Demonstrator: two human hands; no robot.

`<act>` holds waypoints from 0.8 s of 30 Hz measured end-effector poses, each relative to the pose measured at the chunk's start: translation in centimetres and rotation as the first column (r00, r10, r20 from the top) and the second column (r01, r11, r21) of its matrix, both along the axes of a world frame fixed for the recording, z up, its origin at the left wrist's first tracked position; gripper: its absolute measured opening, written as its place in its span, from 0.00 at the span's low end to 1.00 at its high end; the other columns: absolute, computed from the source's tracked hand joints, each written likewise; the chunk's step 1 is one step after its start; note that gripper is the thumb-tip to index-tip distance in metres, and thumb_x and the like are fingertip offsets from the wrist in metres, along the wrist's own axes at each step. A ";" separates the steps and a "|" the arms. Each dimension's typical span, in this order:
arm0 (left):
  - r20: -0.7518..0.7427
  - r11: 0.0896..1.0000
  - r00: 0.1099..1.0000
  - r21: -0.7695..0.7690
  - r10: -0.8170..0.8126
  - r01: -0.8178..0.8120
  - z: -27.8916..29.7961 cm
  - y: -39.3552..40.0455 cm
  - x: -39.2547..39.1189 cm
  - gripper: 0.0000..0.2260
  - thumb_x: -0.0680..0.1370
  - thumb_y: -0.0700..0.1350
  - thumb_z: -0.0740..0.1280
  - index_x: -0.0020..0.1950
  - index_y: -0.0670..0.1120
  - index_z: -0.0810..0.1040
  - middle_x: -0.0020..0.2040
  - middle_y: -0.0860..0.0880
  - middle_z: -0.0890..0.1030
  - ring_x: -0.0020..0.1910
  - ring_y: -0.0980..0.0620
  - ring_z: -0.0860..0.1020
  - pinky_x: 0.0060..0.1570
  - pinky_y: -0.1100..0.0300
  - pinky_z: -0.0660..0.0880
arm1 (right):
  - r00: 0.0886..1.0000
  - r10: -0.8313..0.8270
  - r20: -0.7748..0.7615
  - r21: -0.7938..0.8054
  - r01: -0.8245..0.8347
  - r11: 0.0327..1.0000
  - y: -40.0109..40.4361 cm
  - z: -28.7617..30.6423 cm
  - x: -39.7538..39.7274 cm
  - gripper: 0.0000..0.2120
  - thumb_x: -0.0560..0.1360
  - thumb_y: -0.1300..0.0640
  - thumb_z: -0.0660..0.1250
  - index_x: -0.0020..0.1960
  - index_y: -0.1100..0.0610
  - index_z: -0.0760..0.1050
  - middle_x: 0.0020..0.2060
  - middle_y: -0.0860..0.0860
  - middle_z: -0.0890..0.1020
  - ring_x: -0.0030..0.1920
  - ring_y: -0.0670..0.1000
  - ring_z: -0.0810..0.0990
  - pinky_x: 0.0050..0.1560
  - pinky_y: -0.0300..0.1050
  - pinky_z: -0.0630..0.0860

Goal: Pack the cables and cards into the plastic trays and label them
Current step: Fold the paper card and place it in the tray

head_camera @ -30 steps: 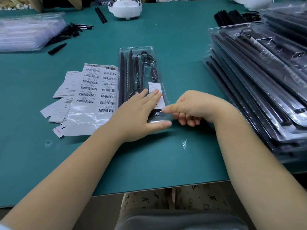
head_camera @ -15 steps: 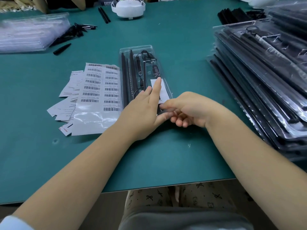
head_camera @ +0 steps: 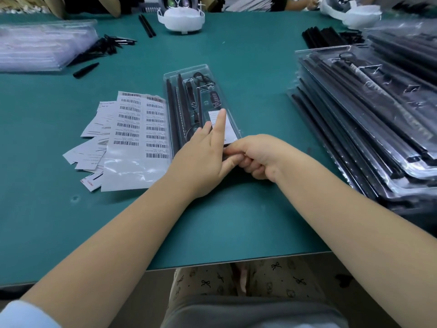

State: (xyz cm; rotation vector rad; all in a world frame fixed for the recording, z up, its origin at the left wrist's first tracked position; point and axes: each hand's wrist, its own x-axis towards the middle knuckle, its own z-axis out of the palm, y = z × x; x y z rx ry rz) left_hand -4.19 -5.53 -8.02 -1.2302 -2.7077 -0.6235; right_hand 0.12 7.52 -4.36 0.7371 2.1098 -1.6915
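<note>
A clear plastic tray lies lengthwise in the middle of the green table, packed with black cables and small parts. A white label sits on its right side near me. My left hand lies over the tray's near half, its straight index finger pressing on the label. My right hand is curled at the tray's near right end, thumb and forefinger pinching there at the label's near edge. The hands hide the tray's near end.
A barcode label sheet and loose white cards lie left of the tray. A tall stack of packed trays fills the right side. Empty clear trays and black parts sit far left, a white device at the back.
My left hand went from lying flat on the label to sliding its index finger up along it. My right hand stayed at the tray's near end.
</note>
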 end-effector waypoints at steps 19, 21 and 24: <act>0.511 0.744 0.812 0.416 0.283 -0.522 1.1 -2.9 -2.8 0.29 0.76 0.54 0.68 0.73 0.48 0.63 0.70 0.51 0.69 0.59 0.54 0.72 0.59 0.57 0.67 | 0.926 -0.218 -0.307 -0.266 0.137 0.954 2.0 -2.0 2.2 0.09 0.75 0.60 0.66 0.37 0.60 0.74 0.20 0.47 0.66 0.18 0.43 0.55 0.18 0.33 0.52; 0.688 0.682 0.700 0.418 0.195 -0.601 1.6 -2.8 -2.8 0.33 0.74 0.54 0.70 0.74 0.47 0.62 0.70 0.48 0.69 0.59 0.53 0.72 0.59 0.57 0.66 | 0.913 -0.200 -0.357 -0.299 0.092 0.950 2.3 -2.1 2.6 0.09 0.75 0.59 0.65 0.38 0.62 0.76 0.20 0.47 0.66 0.18 0.43 0.56 0.18 0.32 0.53; 0.865 0.613 0.479 0.461 -0.150 -0.641 2.7 -3.0 -2.4 0.12 0.75 0.49 0.69 0.53 0.43 0.82 0.51 0.45 0.81 0.50 0.49 0.79 0.57 0.51 0.73 | 0.901 -0.109 -0.419 -0.292 -0.021 0.956 2.3 -2.1 3.0 0.10 0.71 0.55 0.69 0.38 0.62 0.78 0.20 0.47 0.67 0.18 0.43 0.57 0.18 0.32 0.53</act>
